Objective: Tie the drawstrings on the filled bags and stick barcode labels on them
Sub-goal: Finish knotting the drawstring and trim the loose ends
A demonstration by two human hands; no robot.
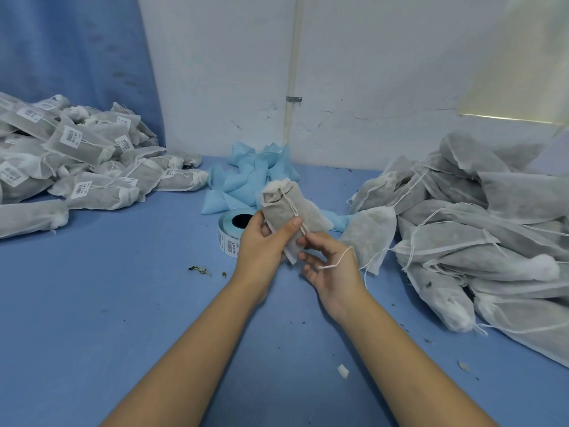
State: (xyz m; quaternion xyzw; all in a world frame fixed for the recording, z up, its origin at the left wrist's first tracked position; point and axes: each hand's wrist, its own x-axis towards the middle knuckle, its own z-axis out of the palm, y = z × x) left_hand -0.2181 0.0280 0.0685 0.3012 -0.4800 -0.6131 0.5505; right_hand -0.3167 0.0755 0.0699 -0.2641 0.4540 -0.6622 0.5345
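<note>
My left hand [264,241] grips a filled grey fabric bag [288,208] held upright above the middle of the table, thumb pressed on its front. The bag's gathered white mouth points up and away. My right hand [329,263] pinches the bag's white drawstring [337,261] just below the bag, and the loose end curls over my fingers. A roll of barcode labels [229,231] lies on the table right behind my left hand, a strip of labels hanging off it.
A heap of tied, labelled bags [77,158] fills the left side of the blue table [123,303]. A heap of unlabelled bags [477,235] covers the right side. Crumpled blue plastic bags [249,177] lie at the back by the wall. Leaf crumbs dot the table.
</note>
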